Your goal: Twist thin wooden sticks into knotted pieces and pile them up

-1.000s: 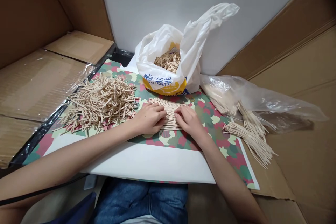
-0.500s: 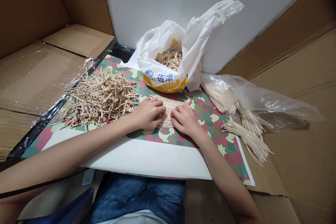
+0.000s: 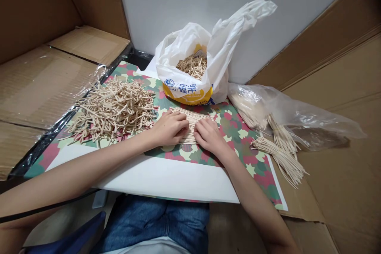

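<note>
A flat layer of thin pale sticks (image 3: 190, 121) lies side by side, running crosswise on a camouflage-patterned sheet (image 3: 232, 154). My left hand (image 3: 172, 127) rests on its left part, fingers curled and held together against the sticks. On the right part sits my right hand (image 3: 208, 135), its fingers bent and pressed down on the same layer. A narrow strip of sticks shows between the two hands. The fingertips are partly hidden, so their exact hold is hard to see. Beyond my left hand is a heap of short pale pieces (image 3: 114, 109).
Behind the hands stands a white plastic bag (image 3: 190, 87) holding short brownish pieces. Tied stick bundles (image 3: 281, 158) lie at the right, beside a clear plastic bag (image 3: 297, 111). Cardboard (image 3: 38, 83) covers the left side, and a white sheet (image 3: 166, 178) borders the front edge.
Almost nothing differs. Both hands stay on the stick layer, with only a very slight shift of the left hand to the right.
</note>
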### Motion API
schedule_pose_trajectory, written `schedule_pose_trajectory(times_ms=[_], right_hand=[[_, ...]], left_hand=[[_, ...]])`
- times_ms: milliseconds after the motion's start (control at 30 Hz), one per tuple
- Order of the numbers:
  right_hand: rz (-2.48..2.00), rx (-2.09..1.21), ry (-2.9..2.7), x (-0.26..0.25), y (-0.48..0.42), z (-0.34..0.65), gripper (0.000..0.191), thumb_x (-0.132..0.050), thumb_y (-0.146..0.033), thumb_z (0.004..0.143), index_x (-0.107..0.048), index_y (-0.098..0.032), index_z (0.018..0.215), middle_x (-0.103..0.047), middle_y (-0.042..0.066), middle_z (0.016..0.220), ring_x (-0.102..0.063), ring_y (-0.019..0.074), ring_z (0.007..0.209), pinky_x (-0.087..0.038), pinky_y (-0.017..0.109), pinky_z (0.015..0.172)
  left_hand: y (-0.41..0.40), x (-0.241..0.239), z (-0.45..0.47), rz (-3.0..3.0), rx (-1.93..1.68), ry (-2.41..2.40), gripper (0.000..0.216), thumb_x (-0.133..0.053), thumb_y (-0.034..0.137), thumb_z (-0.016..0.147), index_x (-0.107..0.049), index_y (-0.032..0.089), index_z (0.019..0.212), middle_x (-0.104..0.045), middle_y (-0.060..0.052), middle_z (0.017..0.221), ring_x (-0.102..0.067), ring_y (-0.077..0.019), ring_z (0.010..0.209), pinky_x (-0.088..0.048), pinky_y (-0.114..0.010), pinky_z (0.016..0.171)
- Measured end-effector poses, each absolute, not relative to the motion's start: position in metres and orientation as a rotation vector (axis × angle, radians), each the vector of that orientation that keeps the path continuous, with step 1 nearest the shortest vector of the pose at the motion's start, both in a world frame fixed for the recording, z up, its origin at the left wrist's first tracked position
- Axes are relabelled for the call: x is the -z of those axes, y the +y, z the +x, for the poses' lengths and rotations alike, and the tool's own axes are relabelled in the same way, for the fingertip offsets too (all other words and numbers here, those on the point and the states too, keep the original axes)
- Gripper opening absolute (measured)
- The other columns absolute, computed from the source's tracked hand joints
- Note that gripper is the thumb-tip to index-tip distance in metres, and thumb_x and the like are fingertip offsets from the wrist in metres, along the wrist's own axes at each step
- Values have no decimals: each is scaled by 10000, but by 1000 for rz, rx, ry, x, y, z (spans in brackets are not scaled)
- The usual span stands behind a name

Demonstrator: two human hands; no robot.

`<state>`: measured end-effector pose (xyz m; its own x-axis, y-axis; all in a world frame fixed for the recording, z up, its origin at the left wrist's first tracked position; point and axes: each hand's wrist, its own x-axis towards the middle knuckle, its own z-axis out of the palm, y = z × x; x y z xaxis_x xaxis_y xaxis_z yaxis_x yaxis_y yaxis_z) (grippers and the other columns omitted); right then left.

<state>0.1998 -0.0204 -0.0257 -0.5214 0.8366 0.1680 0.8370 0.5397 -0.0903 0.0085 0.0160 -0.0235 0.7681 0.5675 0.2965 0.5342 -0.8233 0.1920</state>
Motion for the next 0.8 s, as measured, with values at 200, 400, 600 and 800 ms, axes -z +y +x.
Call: schedule_pose_trajectory(times_ms=[200,400,600,800], right_hand=[[-1384,-241,-2423,22,-19,205,108,-428,-237,842,-474,-203,751,-545,38,778,-450,206,817,-341,354,764],[-1306,-707,-2211,13,-22,208,95,-501,-222,785,-496,-200,693,-535,-8,676,-483,146,676,-367,269,631],[-1329,-1234,-1916,-2,-30,206,106,-516,-275,779,-503,-196,709,-506,-32,587,-454,106,524,-334,232,494],[-1223,-1613,-1674,-7,-32,210,145,-527,-312,771,-537,-182,708,-542,-17,568,-497,111,524,-368,227,485]], left_hand=[[17,18,8,2487,-640,877,153,-449,231,791,-569,140,762,-560,-40,742,-496,-159,712,-356,-281,643],[16,1,5,1855,-492,728,157,-511,242,757,-591,107,746,-532,4,611,-445,-86,554,-354,-198,519],[14,2,4,1571,-371,601,145,-517,221,737,-598,107,697,-488,14,541,-387,-69,473,-296,-199,445],[12,3,5,1272,-425,505,125,-485,182,734,-572,127,663,-595,-52,649,-547,-131,609,-435,-252,555]])
